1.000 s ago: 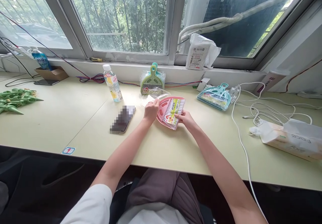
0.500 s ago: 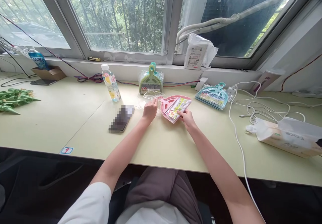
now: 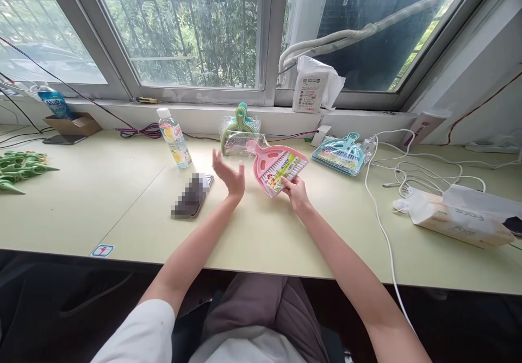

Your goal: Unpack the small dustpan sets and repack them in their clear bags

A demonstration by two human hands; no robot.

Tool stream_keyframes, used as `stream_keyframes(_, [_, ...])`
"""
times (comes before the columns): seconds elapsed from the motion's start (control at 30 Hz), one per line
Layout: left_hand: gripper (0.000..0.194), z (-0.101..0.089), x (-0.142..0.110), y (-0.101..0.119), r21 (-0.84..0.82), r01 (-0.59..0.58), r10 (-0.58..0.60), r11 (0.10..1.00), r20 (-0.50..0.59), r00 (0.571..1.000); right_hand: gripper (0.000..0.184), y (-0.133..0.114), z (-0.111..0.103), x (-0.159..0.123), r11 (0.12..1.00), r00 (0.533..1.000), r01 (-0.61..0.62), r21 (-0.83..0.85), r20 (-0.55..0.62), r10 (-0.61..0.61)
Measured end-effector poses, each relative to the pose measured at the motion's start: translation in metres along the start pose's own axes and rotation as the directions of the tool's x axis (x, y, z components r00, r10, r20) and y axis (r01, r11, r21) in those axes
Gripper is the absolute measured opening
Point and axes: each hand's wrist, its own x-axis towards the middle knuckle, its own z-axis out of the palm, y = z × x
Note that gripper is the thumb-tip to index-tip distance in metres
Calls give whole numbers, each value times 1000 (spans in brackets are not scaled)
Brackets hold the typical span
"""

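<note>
My right hand (image 3: 294,192) grips the lower right edge of a pink dustpan and brush set (image 3: 267,162), thumb over its printed label. The set is tilted, its handle pointing up and left. To its left, my left hand (image 3: 229,175) is raised with fingers spread, apart from the dustpan. A clear plastic wrapper (image 3: 244,144) lies behind the pink handle. Further back, a green dustpan set (image 3: 240,121) in clear wrap leans upright against the sill. On the right lies a wrapped blue dustpan set (image 3: 340,155).
A phone (image 3: 191,195) lies left of my left hand, and a bottle (image 3: 174,137) stands behind it. White cables (image 3: 411,167) and a tissue pack (image 3: 460,216) are at the right. Green cone-shaped pieces (image 3: 22,167) lie far left. A wrapped box (image 3: 314,86) rests on the sill.
My left hand has let go of the pink dustpan's handle end, moved left and spread its fingers. My right hand still holds the set, its label now turned more toward me.
</note>
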Motion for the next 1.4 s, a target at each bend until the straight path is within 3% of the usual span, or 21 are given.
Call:
stream_keyframes(0.07, [73,-1,9,-6,-37,172,-175,984,-120,977,24,-2,-1,0,999,1000,21,27,-11,-20])
stream_keyframes(0.1, [72,-1,13,-8,-54,237,-242,970,-112,964,24,-2,-2,1,999,1000,26,28,-12,-26])
stream_keyframes(0.17, [67,1,16,-11,-64,289,-289,955,11,957,25,-2,-5,2,1000,1000,27,3,-1,-27])
stream_keyframes(0.23, [57,6,15,-13,-54,240,-230,969,145,962,25,-1,-8,5,999,1000,11,-53,11,-11])
stream_keyframes(0.3, [49,11,11,-14,-55,182,-167,982,211,963,25,-1,-11,8,992,1000,-19,-125,16,21])
stream_keyframes(0.57, [33,13,20,-36,-78,84,-73,993,136,988,26,-21,-16,8,941,983,-83,-328,128,132])
stream_keyframes(0.67, [34,8,25,-36,-145,121,-90,982,204,975,31,-25,-17,7,952,972,-68,-298,194,130])
stream_keyframes(0.87, [37,5,24,-24,-251,50,51,967,379,924,35,-21,-23,10,957,980,-44,-286,175,97])
stream_keyframes(0.97, [27,0,24,-20,-174,69,-7,982,333,943,40,-17,-25,12,966,978,-26,-256,194,77])
stream_keyframes(1.13, [20,-10,23,-14,71,65,-71,995,94,993,46,-11,-20,10,977,972,-36,-209,222,83])
stream_keyframes(1.2, [18,-10,23,-12,106,52,-58,993,58,997,47,-10,-20,9,979,970,-32,-200,232,79])
stream_keyframes(1.3, [19,-9,22,-8,89,6,-21,996,176,984,44,-6,-22,12,979,972,-27,-202,225,73])
stream_keyframes(1.4, [24,-6,13,-1,86,-113,82,990,303,949,40,1,-25,17,978,976,-34,-208,202,77])
